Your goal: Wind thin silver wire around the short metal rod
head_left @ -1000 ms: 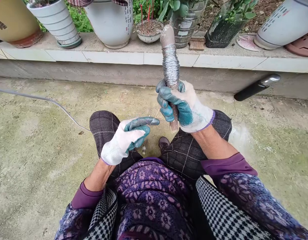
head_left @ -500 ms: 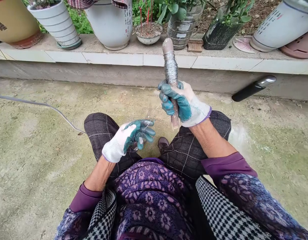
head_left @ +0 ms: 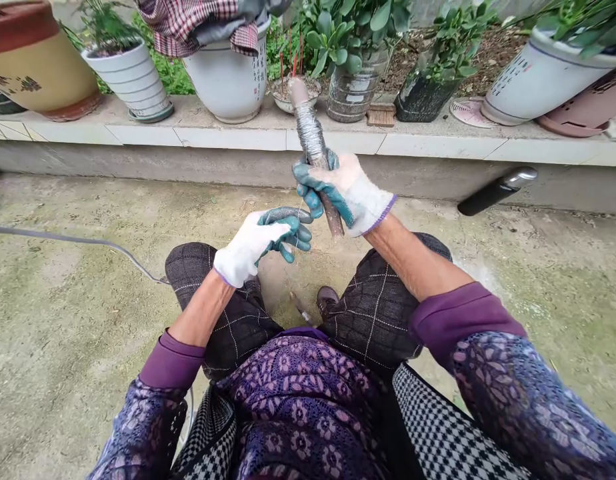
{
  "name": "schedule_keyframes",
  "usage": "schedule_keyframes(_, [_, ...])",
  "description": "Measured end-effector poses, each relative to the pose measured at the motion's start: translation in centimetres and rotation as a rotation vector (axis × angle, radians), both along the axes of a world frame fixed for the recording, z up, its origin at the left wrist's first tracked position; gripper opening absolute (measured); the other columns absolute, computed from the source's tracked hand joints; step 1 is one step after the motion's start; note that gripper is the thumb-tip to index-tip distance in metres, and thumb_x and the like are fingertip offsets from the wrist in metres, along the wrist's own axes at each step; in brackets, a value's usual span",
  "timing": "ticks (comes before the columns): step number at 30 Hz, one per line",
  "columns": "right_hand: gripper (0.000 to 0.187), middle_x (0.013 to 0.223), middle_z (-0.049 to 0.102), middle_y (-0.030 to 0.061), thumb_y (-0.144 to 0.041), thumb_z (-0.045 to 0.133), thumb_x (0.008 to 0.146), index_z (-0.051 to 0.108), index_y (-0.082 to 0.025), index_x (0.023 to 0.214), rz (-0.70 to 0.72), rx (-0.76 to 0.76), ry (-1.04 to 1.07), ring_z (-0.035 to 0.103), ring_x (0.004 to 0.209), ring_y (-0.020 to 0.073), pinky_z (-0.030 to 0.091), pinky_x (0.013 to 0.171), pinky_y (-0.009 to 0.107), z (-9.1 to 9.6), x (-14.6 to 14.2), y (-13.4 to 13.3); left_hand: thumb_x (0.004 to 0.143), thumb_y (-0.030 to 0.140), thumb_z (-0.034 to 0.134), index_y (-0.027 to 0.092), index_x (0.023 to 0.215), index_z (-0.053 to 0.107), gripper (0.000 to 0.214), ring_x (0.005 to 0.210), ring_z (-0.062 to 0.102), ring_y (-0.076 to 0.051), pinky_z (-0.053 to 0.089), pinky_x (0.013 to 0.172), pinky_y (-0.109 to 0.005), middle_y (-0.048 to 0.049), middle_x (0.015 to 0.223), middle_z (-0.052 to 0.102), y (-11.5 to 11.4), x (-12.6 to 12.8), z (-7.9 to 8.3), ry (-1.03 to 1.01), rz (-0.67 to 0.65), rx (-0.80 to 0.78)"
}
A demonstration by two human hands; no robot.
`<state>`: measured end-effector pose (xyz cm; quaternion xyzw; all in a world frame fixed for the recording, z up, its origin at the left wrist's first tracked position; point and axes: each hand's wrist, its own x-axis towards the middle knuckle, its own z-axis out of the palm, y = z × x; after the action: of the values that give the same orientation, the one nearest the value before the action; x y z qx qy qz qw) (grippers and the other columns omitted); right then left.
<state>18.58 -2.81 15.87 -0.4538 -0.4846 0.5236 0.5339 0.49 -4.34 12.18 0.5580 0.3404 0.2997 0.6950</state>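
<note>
My right hand (head_left: 338, 188), in a white glove with a teal coated palm, is wrapped round the lower part of a wooden stick (head_left: 334, 217). Silvery wire (head_left: 311, 133) is wound in many turns about the stick's upper part, below its rounded top. The stick stands tilted, its top leaning left and away from me. Lower and to the left, my left hand (head_left: 273, 235), gloved alike, has thumb and forefinger closed on a thin loose strand of the wire. That strand shows only faintly between the hands.
Potted plants line a tiled ledge (head_left: 233, 138) ahead, among them a white pot (head_left: 228, 83) with checked cloth over it. A black cylinder with a silver end (head_left: 498, 191) leans against the ledge. A grey hose (head_left: 88, 235) crosses the concrete at left. Another thin stick (head_left: 301, 308) lies between my feet.
The wound stick has shifted left in my right hand and tilts more to the left. My left hand has risen closer to it. The view has tipped up slightly, showing more of the plants.
</note>
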Motion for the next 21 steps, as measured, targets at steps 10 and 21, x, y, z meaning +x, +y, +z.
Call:
schedule_keyframes(10, [0.034,0.056,0.058,-0.007,-0.026,0.083,0.075,0.051,-0.022,0.086,-0.067,-0.042,-0.034,0.046,0.037,0.0064,0.04,0.031,0.018,-2.1,0.7,3.9,0.073,0.028,0.07,0.013,0.086,0.073,0.021,0.044,0.051,-0.008,0.036,0.039,-0.019,0.0028,0.056,0.056,4.4,1.0,-1.7,0.118,0.178,0.164])
schedule_keyframes(21, [0.038,0.058,0.059,-0.007,-0.032,0.083,0.076,0.055,-0.022,0.1,-0.069,-0.036,-0.015,0.051,0.039,0.008,0.044,0.033,0.02,-1.6,1.4,2.5,0.072,0.019,0.068,0.015,0.088,0.069,0.016,0.052,0.056,-0.009,0.043,0.046,-0.02,0.0005,0.067,0.066,2.9,2.4,-2.7,0.222,0.425,0.275])
